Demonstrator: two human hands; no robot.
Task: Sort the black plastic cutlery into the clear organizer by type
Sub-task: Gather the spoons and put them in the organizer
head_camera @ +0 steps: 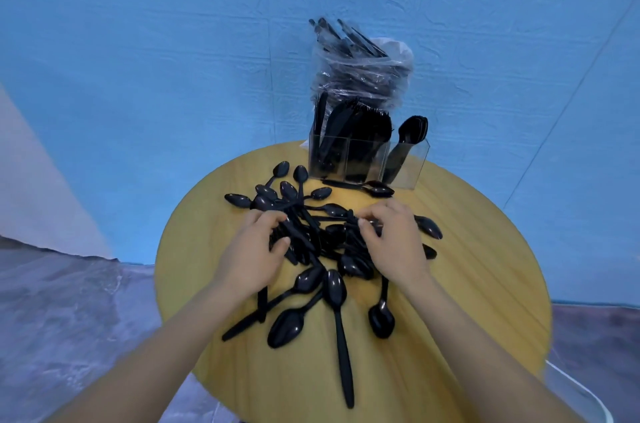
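A pile of black plastic spoons (313, 239) lies spread over the middle of the round yellow table (485, 284). My left hand (256, 249) grips a bunch of black handles at the pile's left side. My right hand (391, 235) pinches black cutlery at the pile's right side, fingers curled. The clear organizer (367, 159) stands at the table's far edge. Its left compartments hold knives and forks, and its right compartment holds a few spoons (412, 132). One spoon (367, 186) lies flat just in front of the organizer.
A clear plastic bag of black cutlery (360, 69) stands behind the organizer against the blue backdrop (173, 76). A long spoon (341, 329) reaches toward the table's near edge. A white curved object (585, 395) sits low at the right.
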